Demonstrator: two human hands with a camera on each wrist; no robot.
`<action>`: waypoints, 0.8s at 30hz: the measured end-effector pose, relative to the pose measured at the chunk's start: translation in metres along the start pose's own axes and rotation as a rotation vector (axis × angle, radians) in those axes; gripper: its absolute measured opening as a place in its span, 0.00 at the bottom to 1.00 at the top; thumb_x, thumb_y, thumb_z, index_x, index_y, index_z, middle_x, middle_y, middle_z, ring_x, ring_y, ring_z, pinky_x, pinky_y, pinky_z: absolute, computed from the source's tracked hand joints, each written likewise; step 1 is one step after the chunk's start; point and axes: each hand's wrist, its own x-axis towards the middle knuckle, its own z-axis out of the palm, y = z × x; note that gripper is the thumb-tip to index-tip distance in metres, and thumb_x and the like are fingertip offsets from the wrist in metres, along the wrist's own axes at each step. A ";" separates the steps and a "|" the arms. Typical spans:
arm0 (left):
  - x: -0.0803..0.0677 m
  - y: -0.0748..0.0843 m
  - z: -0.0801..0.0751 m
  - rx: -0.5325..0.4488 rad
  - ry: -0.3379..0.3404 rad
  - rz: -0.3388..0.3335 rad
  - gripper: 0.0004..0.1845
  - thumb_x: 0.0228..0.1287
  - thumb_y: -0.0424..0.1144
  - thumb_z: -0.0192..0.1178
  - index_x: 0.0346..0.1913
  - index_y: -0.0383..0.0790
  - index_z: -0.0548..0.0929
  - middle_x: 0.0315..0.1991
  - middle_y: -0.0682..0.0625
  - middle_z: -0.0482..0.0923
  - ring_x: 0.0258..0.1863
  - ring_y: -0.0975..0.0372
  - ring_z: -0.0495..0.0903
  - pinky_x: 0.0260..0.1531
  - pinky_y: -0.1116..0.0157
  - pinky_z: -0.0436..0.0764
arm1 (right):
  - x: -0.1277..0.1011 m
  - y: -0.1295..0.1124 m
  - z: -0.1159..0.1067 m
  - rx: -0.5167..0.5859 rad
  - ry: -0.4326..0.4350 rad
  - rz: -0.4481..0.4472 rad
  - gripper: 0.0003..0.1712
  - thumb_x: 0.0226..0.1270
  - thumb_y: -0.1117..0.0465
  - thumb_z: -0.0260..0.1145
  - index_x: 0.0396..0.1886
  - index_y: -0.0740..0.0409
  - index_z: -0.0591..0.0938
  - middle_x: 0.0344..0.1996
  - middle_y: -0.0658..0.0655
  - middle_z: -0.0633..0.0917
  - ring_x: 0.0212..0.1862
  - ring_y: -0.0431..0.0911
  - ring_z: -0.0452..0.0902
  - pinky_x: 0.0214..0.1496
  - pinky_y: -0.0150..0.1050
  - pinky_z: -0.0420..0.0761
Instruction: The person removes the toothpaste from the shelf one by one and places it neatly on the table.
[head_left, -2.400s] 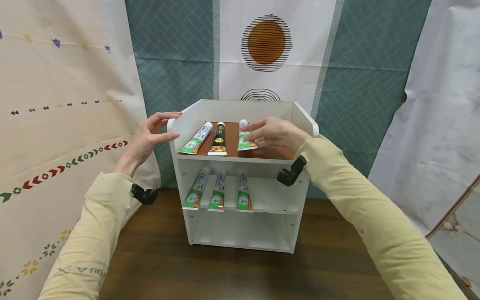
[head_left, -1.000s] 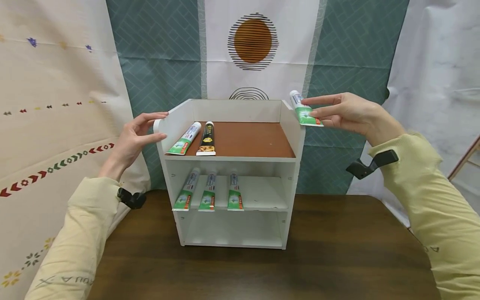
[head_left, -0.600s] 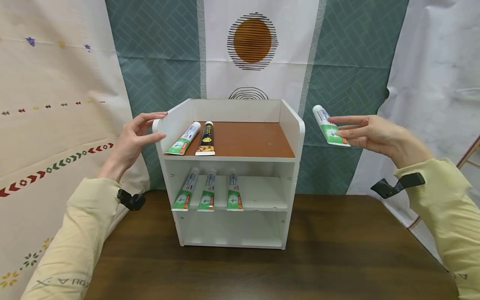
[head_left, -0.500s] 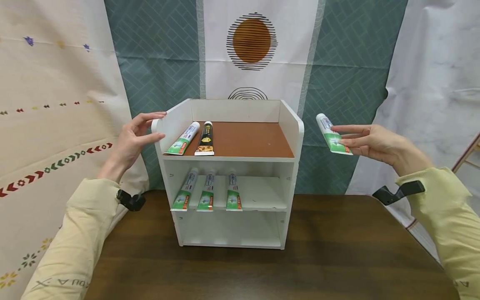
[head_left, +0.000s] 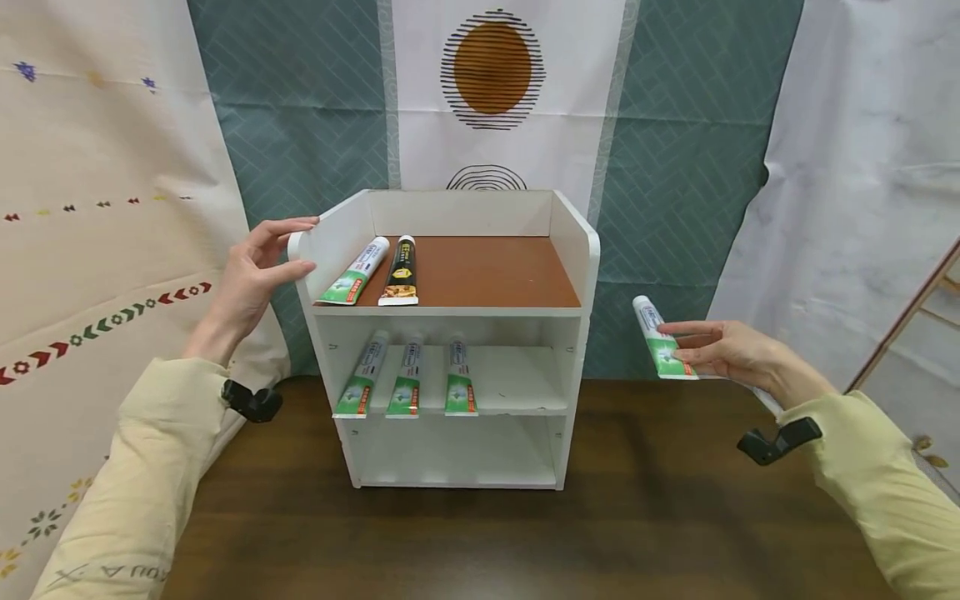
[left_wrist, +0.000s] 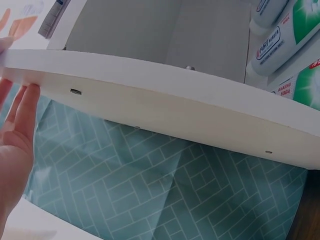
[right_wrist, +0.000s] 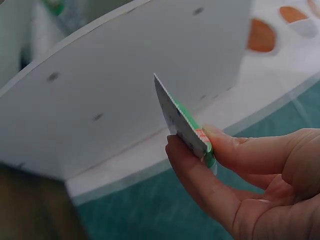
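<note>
My right hand [head_left: 738, 354] pinches a green-and-white toothpaste tube [head_left: 662, 340] near its flat end, cap tilted up, in the air to the right of a small white shelf unit [head_left: 461, 215]. In the right wrist view the tube's crimped end [right_wrist: 175, 117] shows between thumb and fingers. My left hand [head_left: 243, 275] grips the unit's upper left side panel, thumb on one face, fingers [left_wrist: 26, 112] on the other. On the brown top shelf lie another green-and-white toothpaste tube [head_left: 358, 271] and a black toothpaste tube [head_left: 401, 272].
Three more green-and-white tubes, left [head_left: 362, 379], middle [head_left: 407, 379] and right [head_left: 459, 379], lie on the middle shelf, ends at its front edge. The unit stands on a dark wooden table [head_left: 465, 542]. Patterned cloths [head_left: 675, 167] hang behind and at both sides.
My right hand has lifted the toothpaste tube off the top shelf, carried it right past the side panel, then lowered it. The left hand stays at the panel.
</note>
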 end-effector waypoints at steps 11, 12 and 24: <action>-0.001 -0.001 0.001 -0.014 0.045 -0.006 0.22 0.52 0.18 0.58 0.52 0.34 0.77 0.57 0.43 0.68 0.56 0.53 0.64 0.42 0.67 0.71 | 0.000 0.067 -0.007 -0.013 -0.035 0.068 0.22 0.60 0.76 0.58 0.51 0.54 0.80 0.45 0.60 0.75 0.40 0.51 0.77 0.43 0.45 0.75; -0.001 -0.001 0.001 -0.015 0.051 -0.004 0.22 0.52 0.18 0.58 0.51 0.34 0.77 0.57 0.43 0.68 0.56 0.53 0.64 0.42 0.67 0.71 | 0.000 0.072 -0.007 -0.018 -0.036 0.070 0.21 0.59 0.76 0.58 0.51 0.55 0.80 0.44 0.59 0.76 0.40 0.51 0.77 0.43 0.45 0.76; -0.001 -0.003 0.003 -0.006 0.079 0.005 0.21 0.53 0.19 0.58 0.51 0.35 0.77 0.56 0.43 0.69 0.55 0.52 0.64 0.43 0.66 0.70 | 0.001 0.138 -0.011 -0.058 0.002 0.102 0.24 0.56 0.77 0.60 0.56 0.73 0.70 0.40 0.62 0.76 0.37 0.53 0.77 0.39 0.47 0.77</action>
